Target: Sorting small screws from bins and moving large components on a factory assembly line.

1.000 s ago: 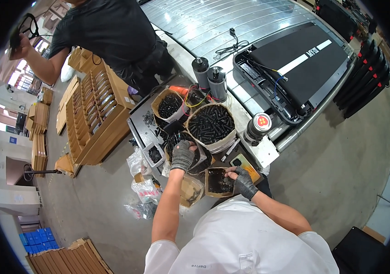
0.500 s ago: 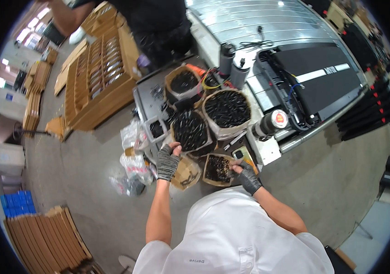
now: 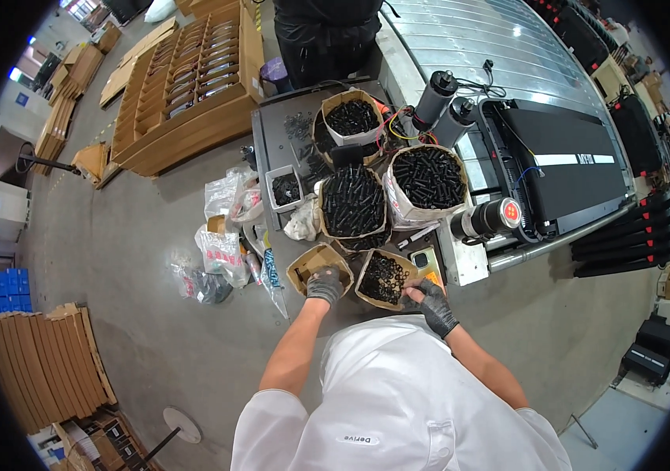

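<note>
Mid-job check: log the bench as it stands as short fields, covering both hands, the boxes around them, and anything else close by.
Left hand: gloved left hand inside a nearly bare cardboard box; fingertips hidden
Right hand: gloved right hand at the right edge of a box of small parts; any held piece too small to tell
Beyond hands: three open boxes heaped with black parts
Left side: white tray of dark parts
Right side: phone
Across bench: person in dark clothing
</note>
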`<state>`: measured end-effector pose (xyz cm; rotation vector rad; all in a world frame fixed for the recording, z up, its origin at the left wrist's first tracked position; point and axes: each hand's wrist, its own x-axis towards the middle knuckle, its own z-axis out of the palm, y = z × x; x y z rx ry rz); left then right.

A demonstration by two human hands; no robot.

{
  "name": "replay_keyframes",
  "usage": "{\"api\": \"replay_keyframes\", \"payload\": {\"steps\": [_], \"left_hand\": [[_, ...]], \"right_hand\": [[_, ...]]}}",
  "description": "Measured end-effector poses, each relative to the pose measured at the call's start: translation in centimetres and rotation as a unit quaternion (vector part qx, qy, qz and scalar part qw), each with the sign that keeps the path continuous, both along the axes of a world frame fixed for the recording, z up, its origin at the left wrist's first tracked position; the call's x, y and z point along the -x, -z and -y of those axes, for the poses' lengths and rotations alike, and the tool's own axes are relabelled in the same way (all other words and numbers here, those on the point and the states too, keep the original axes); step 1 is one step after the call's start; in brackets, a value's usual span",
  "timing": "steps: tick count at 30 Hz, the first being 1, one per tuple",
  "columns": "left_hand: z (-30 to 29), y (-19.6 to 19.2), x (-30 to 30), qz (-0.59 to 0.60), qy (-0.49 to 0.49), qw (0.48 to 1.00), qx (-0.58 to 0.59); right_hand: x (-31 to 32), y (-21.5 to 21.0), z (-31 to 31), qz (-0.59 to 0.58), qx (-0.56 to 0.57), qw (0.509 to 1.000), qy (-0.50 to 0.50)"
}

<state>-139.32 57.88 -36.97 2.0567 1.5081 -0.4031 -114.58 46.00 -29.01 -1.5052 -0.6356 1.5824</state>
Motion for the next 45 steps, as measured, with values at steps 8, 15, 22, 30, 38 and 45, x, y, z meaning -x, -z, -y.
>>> {"api": "replay_keyframes", "payload": {"steps": [8,15,22,30,38,45], "left_hand": [[1.0,3.4,-0.2,0.082,-0.002,0.993,-0.08],[-0.3,1.7,-1.2,-0.008,-0.15,0.986,0.07],[1.0,3.9,-1.1,0.037,-0.058,0.996,-0.058],[1.2,2.3,-0.4,0.029,-0.117,0.988,-0.098],[5.3,-0.6,1.8,0.452,-0.39,0.799,-0.068],[9.5,-1.3,0.6,0.476,-0.431,0.766,0.016]], "right_hand": [[0.0,0.5,0.9,0.028,-0.02,0.999,0.012],[0.1,2.0,1.2,0.097,-0.045,0.994,-0.008],[-0.2,4.5,0.0,0.309,-0.171,0.933,-0.066],[1.6,7.9,-4.4,0.582,-0.192,0.643,-0.459],[2.1,11.1,-5.0,0.544,-0.265,0.611,-0.51],[2.5,11.0,-5.6,0.515,-0.241,0.663,-0.487]]}}
